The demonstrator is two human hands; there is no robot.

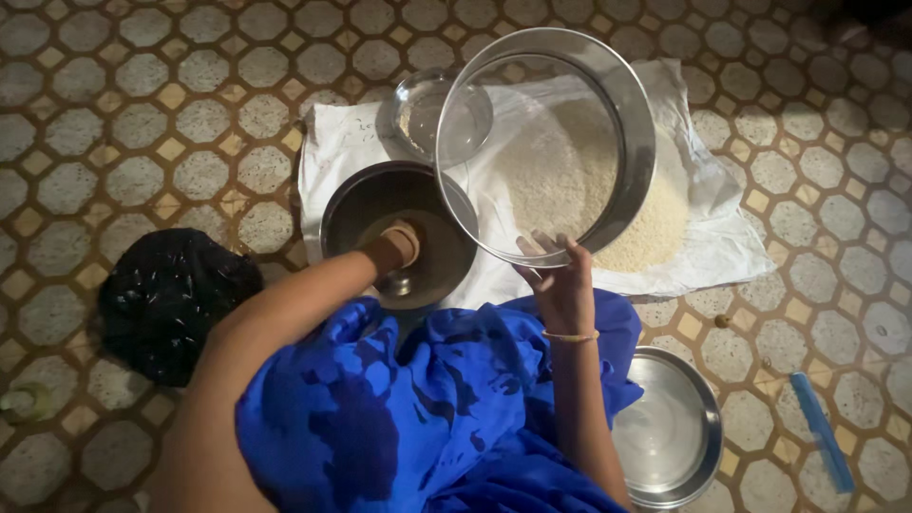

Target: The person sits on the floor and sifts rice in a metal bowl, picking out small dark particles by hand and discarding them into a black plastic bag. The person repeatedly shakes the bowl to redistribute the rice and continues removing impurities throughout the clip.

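My right hand (560, 280) grips the near rim of a round metal sieve (635, 114), held tilted above a pile of white grain (655, 223) on a white cloth (731, 242). More grain shows through the sieve's mesh. My left hand (394, 249) is closed into a fist inside a dark round metal bowl (347, 204) that rests on the cloth's near left part. I cannot tell whether the fist holds anything. A small clear glass bowl (418, 109) stands behind the dark bowl, partly covered by the sieve. Blue fabric (427, 408) covers my lap.
A steel plate (679, 437) lies on the patterned tile floor (142, 123) at my right. A black bundle (166, 294) sits at my left. A blue flat strip (822, 427) lies at the far right, and a small pale bottle (24, 401) at the left edge.
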